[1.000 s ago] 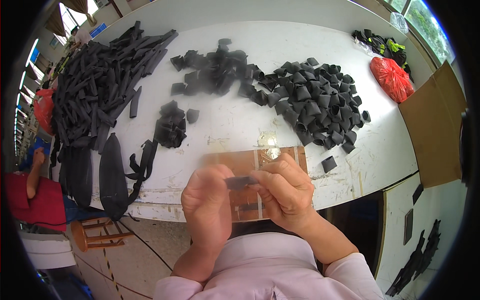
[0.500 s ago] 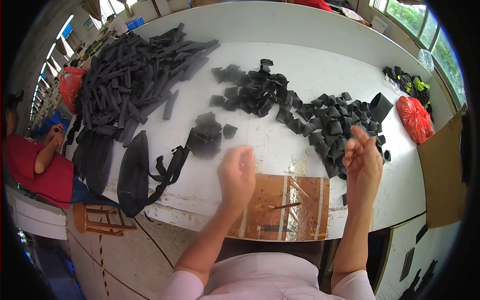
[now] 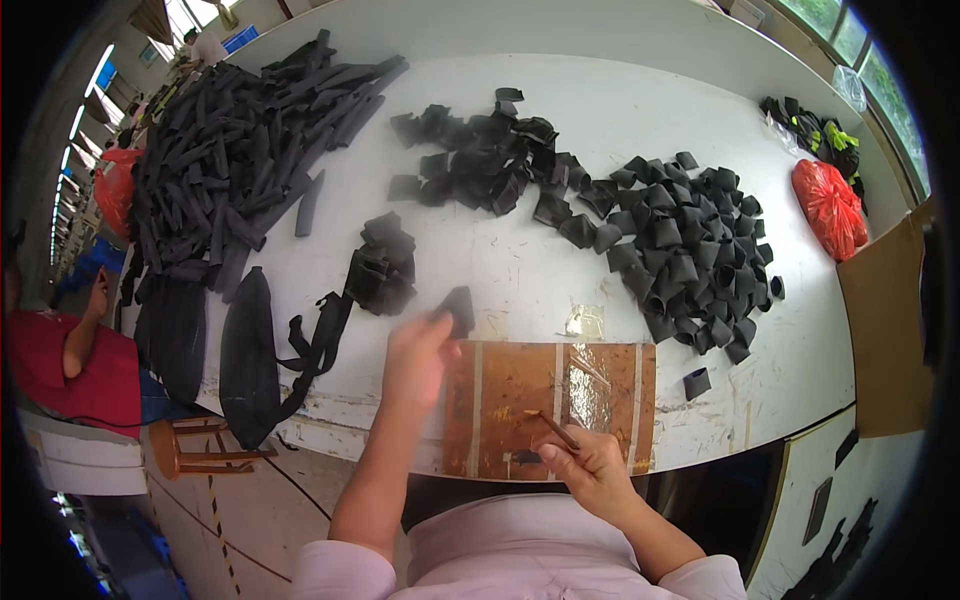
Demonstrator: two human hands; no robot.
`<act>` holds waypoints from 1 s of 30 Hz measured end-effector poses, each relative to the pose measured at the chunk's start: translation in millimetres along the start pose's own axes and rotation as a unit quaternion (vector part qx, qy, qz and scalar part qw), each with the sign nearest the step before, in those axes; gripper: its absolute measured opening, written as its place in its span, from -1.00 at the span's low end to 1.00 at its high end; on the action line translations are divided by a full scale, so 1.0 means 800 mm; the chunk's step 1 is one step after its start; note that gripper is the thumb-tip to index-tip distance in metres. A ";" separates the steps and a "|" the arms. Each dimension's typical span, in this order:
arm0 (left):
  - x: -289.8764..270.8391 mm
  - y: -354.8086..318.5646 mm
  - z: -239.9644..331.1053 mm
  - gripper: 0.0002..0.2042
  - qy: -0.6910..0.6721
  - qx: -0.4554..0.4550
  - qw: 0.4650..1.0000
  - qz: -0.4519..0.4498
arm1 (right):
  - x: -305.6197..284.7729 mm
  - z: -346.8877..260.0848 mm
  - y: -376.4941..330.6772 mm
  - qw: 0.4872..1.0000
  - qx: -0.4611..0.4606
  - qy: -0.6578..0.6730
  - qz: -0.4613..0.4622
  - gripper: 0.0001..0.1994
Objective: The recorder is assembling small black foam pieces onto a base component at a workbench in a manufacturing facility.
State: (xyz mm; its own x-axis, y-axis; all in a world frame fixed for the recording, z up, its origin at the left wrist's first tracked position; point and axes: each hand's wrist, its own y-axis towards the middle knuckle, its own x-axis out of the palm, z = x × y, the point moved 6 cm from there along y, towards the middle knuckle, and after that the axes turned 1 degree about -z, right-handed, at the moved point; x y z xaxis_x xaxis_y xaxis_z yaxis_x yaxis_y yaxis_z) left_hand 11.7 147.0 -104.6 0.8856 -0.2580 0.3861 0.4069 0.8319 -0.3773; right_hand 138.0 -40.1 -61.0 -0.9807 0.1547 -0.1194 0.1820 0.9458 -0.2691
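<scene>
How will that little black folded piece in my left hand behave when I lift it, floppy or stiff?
Probably soft and floppy: the black folded piece sags in the left hand grip, and similar pieces in the heap of folded pieces lie bent and curled. It is likely light, pinched by fingertips alone. It looks matte, so probably not slippery, and unlikely to roll.

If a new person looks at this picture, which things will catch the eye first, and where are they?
First come the black masses on the white table: long strips heaped at far left, folded loops piled at right. Near the front edge lies a brown board; the left hand lifts a black piece beside it, and the right hand holds a thin stick. A red bag lies far right.
</scene>
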 end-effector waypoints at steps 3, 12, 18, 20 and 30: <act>0.030 -0.078 -0.009 -0.93 -0.143 -0.087 0.986 -0.007 | 0.016 -0.042 -0.003 0.982 -0.151 -0.102 0.037 -0.88; 0.064 -0.166 -0.038 -0.90 -0.104 -0.060 0.989 -0.092 | 0.018 -0.028 -0.016 0.985 -0.106 0.076 0.115 -0.78; 0.075 -0.178 -0.019 -0.91 0.130 0.035 0.982 -0.133 | 0.006 -0.010 -0.022 0.941 0.055 0.333 -0.006 -0.82; 0.080 -0.184 -0.011 -0.92 0.151 0.070 0.978 -0.124 | 0.004 -0.006 -0.025 0.946 0.064 0.318 0.004 -0.80; 0.075 -0.191 -0.013 -0.95 0.189 0.068 0.977 -0.063 | -0.016 -0.063 -0.053 0.921 -0.246 -0.170 0.250 -0.80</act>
State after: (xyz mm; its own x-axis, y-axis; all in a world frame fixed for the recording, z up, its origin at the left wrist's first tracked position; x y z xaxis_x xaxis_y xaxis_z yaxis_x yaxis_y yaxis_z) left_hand 5.1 -0.7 -32.2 0.8599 -0.5052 0.0732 0.5080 0.8326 -0.2206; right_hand 139.6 -67.8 -0.1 -0.6896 0.5863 -0.4251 0.4683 0.8088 0.3558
